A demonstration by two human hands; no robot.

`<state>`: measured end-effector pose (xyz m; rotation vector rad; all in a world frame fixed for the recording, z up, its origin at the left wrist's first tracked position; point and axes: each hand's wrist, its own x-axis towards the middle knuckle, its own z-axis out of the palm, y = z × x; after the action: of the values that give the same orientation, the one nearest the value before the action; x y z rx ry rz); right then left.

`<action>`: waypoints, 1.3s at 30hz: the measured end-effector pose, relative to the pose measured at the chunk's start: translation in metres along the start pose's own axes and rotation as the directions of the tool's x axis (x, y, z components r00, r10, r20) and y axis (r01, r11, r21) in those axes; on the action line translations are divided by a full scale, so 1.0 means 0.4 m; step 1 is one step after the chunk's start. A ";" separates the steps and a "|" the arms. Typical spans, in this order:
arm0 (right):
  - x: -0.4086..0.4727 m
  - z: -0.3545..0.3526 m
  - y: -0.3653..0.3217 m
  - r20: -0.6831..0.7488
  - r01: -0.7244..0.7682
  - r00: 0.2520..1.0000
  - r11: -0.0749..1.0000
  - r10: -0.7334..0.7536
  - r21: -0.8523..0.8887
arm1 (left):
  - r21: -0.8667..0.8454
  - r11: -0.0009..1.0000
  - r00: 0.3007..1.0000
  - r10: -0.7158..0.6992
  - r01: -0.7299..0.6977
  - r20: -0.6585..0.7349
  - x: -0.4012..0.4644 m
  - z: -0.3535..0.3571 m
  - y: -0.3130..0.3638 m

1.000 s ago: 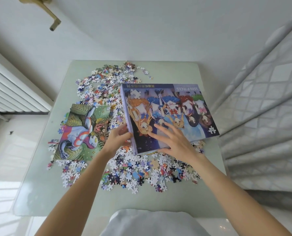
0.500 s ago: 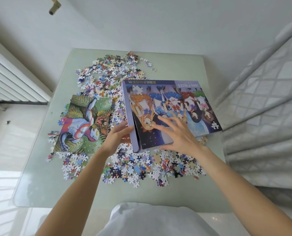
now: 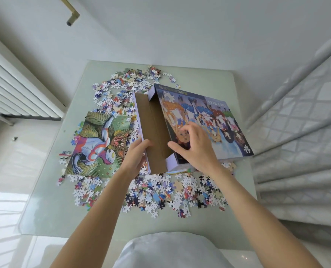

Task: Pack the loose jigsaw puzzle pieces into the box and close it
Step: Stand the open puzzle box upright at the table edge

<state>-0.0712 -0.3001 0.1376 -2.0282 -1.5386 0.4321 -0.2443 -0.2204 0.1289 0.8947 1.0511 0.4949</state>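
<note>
On the pale green glass-topped table [image 3: 50,207] sits a jigsaw box, its illustrated lid [image 3: 203,122] slid or lifted to the right so that a strip of the brown cardboard tray [image 3: 153,130] shows along the left side. The lid carries a cartoon picture of several characters and a line of print reading upside down from this viewpoint.

The left hand [image 3: 136,153] grips the near left corner of the tray, thumb over the lavender edge and the other fingers hidden behind the wall. The right hand [image 3: 194,146] lies on the lid's near left part with fingers curled over the picture and the thumb stretched out toward the lid's left edge; it appears to clasp that edge, though the exact contact is hard to make out.

Loose puzzle pieces [image 3: 160,194] lie in 2 broad scatters: 1 across the near side of the table in front of the box, another [image 3: 122,89] spreading from the far edge down the box's left side. Some pieces peek out from under the box's near right corner. The visible strip of tray looks bare of pieces.

Left of the box, touching the scattered pieces, lies a flat printed sheet [image 3: 99,144] showing a silver, red and blue figure and a monster on a green leafy ground.

A white radiator [image 3: 15,93] stands at the far left and a white quilted cover [image 3: 303,132] fills the right.
</note>
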 end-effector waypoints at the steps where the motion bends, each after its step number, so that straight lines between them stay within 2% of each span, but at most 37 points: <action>1: 0.011 -0.007 -0.015 -0.016 -0.003 1.000 1.000 0.003 0.009 | 0.005 0.999 0.999 0.043 -0.043 0.020 -0.004 0.009 0.015; 4: 0.042 -0.065 -0.040 -0.039 -0.047 0.998 0.990 0.052 0.132 | -0.043 0.987 0.985 0.160 -0.157 0.064 -0.008 0.048 0.074; 8: 0.067 -0.196 -0.042 -0.082 -0.073 0.992 0.957 0.100 0.280 | -0.132 0.964 0.962 0.248 -0.232 0.116 0.005 0.117 0.180; 11: 0.105 -0.307 -0.035 -0.225 -0.010 0.972 0.966 0.070 0.257 | -0.088 0.952 0.918 0.307 -0.294 0.250 0.018 0.194 0.298; 14: 0.166 -0.429 -0.003 -0.442 0.064 0.897 0.991 -0.006 0.115 | 0.111 0.868 0.825 0.410 -0.483 0.389 0.032 0.275 0.420; 16: 0.204 -0.504 0.027 -0.521 0.036 0.854 0.998 -0.009 0.042 | 0.294 0.702 0.732 0.470 -0.648 0.493 0.053 0.321 0.482; 18: 0.230 -0.563 0.057 -0.568 -0.064 0.823 0.997 0.033 -0.035 | 0.473 0.431 0.640 0.491 -0.768 0.591 0.085 0.355 0.524; 20: 0.243 -0.606 0.092 -0.595 -0.208 0.797 0.972 0.101 -0.114 | 0.588 0.196 0.601 0.469 -0.785 0.647 0.110 0.391 0.550; 23: 0.251 -0.636 0.129 -0.594 -0.300 0.786 0.946 0.173 -0.121 | 0.646 -0.001 0.564 0.487 -0.763 0.667 0.125 0.431 0.564; 24: 0.250 -0.643 0.141 -0.613 -0.312 0.772 0.941 0.170 -0.132 | 0.677 -0.105 0.511 0.575 -0.729 0.639 0.126 0.445 0.564; 25: 0.247 -0.648 0.151 -0.647 -0.324 0.748 0.932 0.147 -0.163 | 0.710 -0.237 0.386 0.705 -0.663 0.595 0.130 0.455 0.561; 26: 0.244 -0.653 0.160 -0.682 -0.336 0.722 0.920 0.116 -0.199 | 0.741 -0.351 0.210 0.811 -0.573 0.546 0.137 0.462 0.556; 27: 0.241 -0.657 0.165 -0.704 -0.345 0.705 0.908 0.084 -0.237 | 0.764 -0.424 0.022 0.868 -0.486 0.496 0.143 0.461 0.545; 28: 0.239 -0.660 0.169 -0.716 -0.351 0.696 0.897 0.057 -0.270 | 0.775 -0.468 -0.125 0.878 -0.425 0.461 0.150 0.457 0.527; 29: 0.237 -0.661 0.168 -0.723 -0.354 0.690 0.887 0.033 -0.297 | 0.777 -0.486 -0.201 0.874 -0.401 0.443 0.156 0.450 0.503; 30: 0.235 -0.664 0.167 -0.729 -0.356 0.685 0.878 0.013 -0.319 | 0.783 -0.478 -0.206 0.879 -0.398 0.431 0.161 0.441 0.476; 31: 0.234 -0.667 0.163 -0.733 -0.362 0.680 0.870 0.002 -0.333 | 0.799 -0.437 -0.145 0.898 -0.413 0.416 0.168 0.432 0.449; 32: 0.232 -0.671 0.159 -0.734 -0.368 0.679 0.864 -0.002 -0.343 | 0.831 -0.354 -0.035 0.926 -0.429 0.376 0.173 0.428 0.425; 34: 0.231 -0.680 0.153 -0.726 -0.362 0.687 0.872 0.011 -0.330 | 0.892 -0.102 0.263 0.935 -0.440 0.237 0.181 0.432 0.398; 35: 0.233 -0.685 0.153 -0.719 -0.356 0.694 0.882 0.027 -0.310 | 0.890 0.030 0.384 0.909 -0.455 0.165 0.183 0.437 0.399; 36: 0.236 -0.690 0.155 -0.712 -0.349 0.700 0.892 0.045 -0.286 | 0.861 0.145 0.465 0.878 -0.487 0.115 0.184 0.444 0.407; 37: 0.239 -0.694 0.159 -0.710 -0.339 0.701 0.904 0.060 -0.259 | 0.821 0.228 0.509 0.856 -0.523 0.086 0.187 0.447 0.418; 39: 0.246 -0.701 0.173 -0.709 -0.301 0.703 0.929 0.062 -0.217 | 0.772 0.299 0.549 0.832 -0.561 0.077 0.198 0.441 0.445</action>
<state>0.1680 -0.2849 0.3264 -2.2192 -0.9639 -0.5222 -0.0416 -0.1312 0.2699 2.1527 1.1320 1.0611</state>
